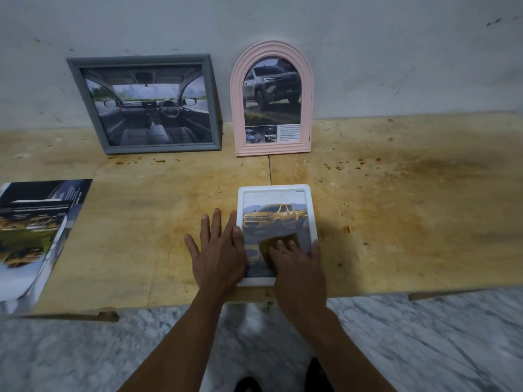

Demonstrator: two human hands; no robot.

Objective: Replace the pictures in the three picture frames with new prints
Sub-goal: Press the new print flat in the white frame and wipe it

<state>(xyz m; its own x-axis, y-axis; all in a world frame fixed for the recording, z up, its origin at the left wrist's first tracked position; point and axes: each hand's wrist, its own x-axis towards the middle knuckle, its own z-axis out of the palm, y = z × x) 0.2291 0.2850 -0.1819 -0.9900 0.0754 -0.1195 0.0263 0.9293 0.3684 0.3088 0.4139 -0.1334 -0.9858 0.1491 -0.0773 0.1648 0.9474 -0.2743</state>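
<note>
A white frame [274,189] lies flat near the table's front edge, showing a yellow pickup print. My left hand [218,250] rests flat with straight fingers on the frame's left rim and the table beside it. My right hand [297,258] presses a small brown cloth [278,241] onto the frame's lower glass. A grey frame [93,108] with a car-interior picture and a pink arched frame [237,89] with a truck picture lean upright against the wall.
A stack of car prints and brochures [36,230] lies at the table's left edge. The wooden table [396,207] is stained and ends just below my hands. A marble floor and my feet show underneath.
</note>
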